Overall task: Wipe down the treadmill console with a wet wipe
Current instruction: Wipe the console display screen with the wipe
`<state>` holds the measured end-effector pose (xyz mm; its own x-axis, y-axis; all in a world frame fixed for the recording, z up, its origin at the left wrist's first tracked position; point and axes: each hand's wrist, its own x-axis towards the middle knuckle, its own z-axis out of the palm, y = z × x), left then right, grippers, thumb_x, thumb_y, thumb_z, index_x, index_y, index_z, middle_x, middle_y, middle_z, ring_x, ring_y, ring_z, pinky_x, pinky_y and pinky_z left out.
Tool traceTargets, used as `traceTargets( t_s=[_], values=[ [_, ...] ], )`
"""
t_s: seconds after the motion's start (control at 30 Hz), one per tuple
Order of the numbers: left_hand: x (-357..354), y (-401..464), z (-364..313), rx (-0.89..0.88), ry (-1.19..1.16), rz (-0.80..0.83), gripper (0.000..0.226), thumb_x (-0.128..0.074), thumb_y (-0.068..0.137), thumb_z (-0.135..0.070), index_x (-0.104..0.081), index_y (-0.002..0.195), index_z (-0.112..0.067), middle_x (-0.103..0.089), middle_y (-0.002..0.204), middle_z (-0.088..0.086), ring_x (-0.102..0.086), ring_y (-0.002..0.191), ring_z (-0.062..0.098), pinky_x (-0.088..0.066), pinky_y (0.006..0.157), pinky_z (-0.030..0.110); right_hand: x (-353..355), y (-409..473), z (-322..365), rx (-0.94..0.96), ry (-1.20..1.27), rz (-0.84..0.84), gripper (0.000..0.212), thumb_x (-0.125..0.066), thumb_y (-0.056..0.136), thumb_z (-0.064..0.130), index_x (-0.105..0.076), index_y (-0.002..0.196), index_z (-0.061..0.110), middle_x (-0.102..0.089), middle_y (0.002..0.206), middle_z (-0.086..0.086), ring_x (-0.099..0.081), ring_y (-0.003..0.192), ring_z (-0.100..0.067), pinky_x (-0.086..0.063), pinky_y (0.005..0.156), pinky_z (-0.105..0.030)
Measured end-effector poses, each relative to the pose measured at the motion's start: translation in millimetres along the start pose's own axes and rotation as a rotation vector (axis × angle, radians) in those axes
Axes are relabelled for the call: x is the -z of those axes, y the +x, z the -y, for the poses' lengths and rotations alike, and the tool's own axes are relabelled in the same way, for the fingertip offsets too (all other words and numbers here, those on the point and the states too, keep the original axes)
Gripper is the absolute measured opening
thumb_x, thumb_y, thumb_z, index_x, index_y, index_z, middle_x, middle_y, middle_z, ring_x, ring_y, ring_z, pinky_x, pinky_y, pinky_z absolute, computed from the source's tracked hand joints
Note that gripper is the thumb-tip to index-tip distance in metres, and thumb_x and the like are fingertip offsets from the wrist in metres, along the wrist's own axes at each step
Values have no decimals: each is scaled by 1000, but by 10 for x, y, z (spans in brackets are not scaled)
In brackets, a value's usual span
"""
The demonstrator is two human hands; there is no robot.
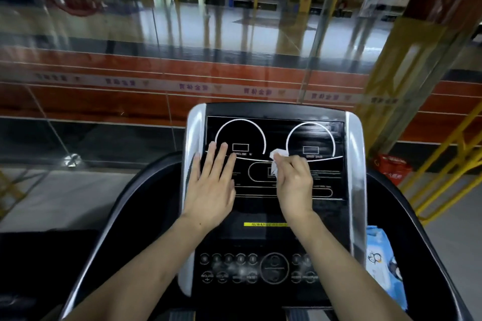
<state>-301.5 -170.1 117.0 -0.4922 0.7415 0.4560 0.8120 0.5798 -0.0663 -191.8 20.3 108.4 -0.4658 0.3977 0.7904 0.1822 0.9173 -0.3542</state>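
Console (273,190) mid-wipe: right hand (294,180) fingers pinch wipe (277,157) – bunched, it may skip areas; left hand (211,177) flat, fingers straight – risks smudging.

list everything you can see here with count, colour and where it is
treadmill console: one, black panel with silver side trim, centre
wet wipe: one, white, crumpled on the display panel between the two dials
yellow warning strip: one, yellow, mid console
button cluster: one, dark, lower console
wipes pack: one, blue and white, right of the console
red crate: one, red, floor at right
yellow railing: one, yellow, far right
left hand: one, flat on the display's left
right hand: one, gripping the wipe
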Motion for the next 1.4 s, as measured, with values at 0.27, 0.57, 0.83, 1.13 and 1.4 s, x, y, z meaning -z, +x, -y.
traceTargets(
  t_s=[0.27,0.57,0.83,1.13,1.4],
  values=[
    [25,-420,664,71,39,6,71,-31,105,-33,-5,167,-11,5,176,6,8,162,32,-3,130,57,-648,126,963,175,100,97,35,-72,84,-14,-75,116,0,-65,90,-7,-57,80,-25,-55,78,-31],
    [82,-477,644,66,43,50,70,-27,106,-34,1,166,-13,14,175,8,18,160,35,4,128,60,-493,-12,858,420,71,230,43,-77,76,-16,-75,112,8,-55,102,10,-47,86,-14,-50,83,-25],
    [39,-357,-3,4,-12,50,67,-36,106,-34,-15,166,-16,1,175,14,11,161,37,-3,129,60,-49,-77,101,344,28,236,44,-78,77,-16,-76,114,8,-71,101,-1,-58,90,-24,-57,82,-40],
    [-61,-36,-1086,-92,-47,62,68,-39,104,-34,-16,166,-17,1,176,13,14,161,34,-6,129,61,763,-57,-1049,155,-185,126,43,-72,82,-12,-76,118,12,-68,92,-2,-53,84,-28,-47,77,-39],
    [-130,-53,-1614,-89,-32,97,67,-30,103,-37,-18,166,-18,-1,175,13,10,161,35,-7,129,61,917,-244,-1200,18,-226,58,37,-64,85,-2,-77,116,15,-66,90,2,-54,86,-27,-40,72,-39]
  ],
)
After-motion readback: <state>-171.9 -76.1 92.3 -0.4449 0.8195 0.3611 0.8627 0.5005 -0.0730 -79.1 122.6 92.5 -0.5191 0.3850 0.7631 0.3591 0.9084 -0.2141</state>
